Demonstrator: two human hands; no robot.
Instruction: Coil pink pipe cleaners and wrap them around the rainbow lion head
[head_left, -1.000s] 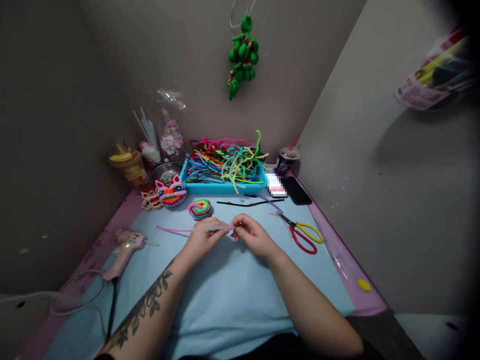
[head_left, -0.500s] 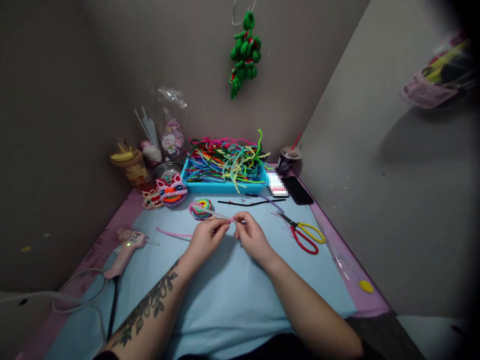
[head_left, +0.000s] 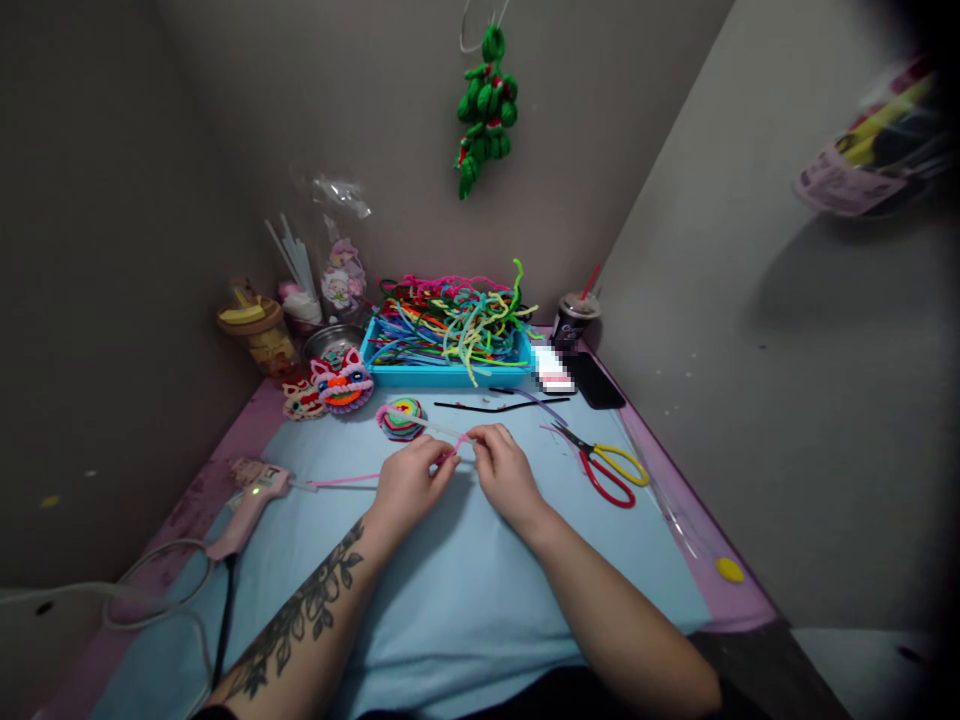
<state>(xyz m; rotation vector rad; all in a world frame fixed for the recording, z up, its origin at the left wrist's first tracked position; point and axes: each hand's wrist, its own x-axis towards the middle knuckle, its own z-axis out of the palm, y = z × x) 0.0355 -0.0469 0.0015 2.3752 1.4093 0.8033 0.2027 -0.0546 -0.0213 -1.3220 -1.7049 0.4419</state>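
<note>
Your left hand (head_left: 409, 480) and right hand (head_left: 504, 472) both pinch the pink pipe cleaner (head_left: 349, 481) at table centre, tail trailing toward 9 o'clock. Risk: a loose pinch lets the twist spring open; the tail could snag the glue gun (head_left: 247, 505).

A pink pipe cleaner (head_left: 352, 480) is trailing left of the left hand (head_left: 409, 482); red-and-yellow scissors (head_left: 607, 465) are lying right of the right hand (head_left: 504, 472); a rainbow-striped coil (head_left: 402, 417) is sitting beyond them.

Single head-worn view, forward and down, close over the table (head_left: 480, 600) toward the corner walls.
</note>
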